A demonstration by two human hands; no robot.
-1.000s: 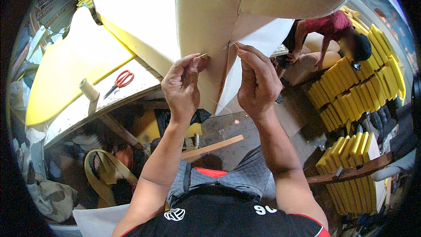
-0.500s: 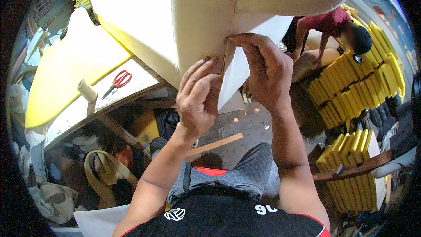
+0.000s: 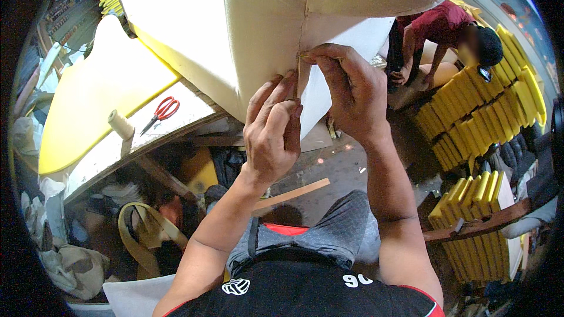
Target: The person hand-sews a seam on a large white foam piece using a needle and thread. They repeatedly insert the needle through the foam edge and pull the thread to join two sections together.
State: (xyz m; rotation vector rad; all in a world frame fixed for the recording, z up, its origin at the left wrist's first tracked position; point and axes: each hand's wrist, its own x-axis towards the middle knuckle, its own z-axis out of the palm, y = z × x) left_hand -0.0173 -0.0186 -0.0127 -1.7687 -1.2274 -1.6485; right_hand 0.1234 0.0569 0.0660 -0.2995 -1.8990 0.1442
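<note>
A large cream upholstered piece [image 3: 264, 12] stands over the bench, with a seam running down to an open fabric edge [image 3: 303, 79]. My left hand [image 3: 276, 123] is closed on that edge, its fingertips pressed along the fold. My right hand [image 3: 352, 88] is pinched at the top of the opening on something thin and pale, like a needle; its exact shape is too small to tell. Red-handled scissors [image 3: 160, 114] and a spool of cream thread [image 3: 120, 123] are on the white bench [image 3: 94, 170] at the left.
Yellow foam [image 3: 76, 105] lies on the bench. A person in a red shirt [image 3: 437, 26] bends at the upper right beside stacked yellow pads [image 3: 476, 111]. More pads [image 3: 470, 240] stand lower right behind a wooden bar [image 3: 476, 223]. A wooden strip [image 3: 294, 194] lies below.
My left hand has shifted right and down from a pinch on something thin onto the fabric edge. My right hand has tilted left, its fingertips slightly higher on the seam.
</note>
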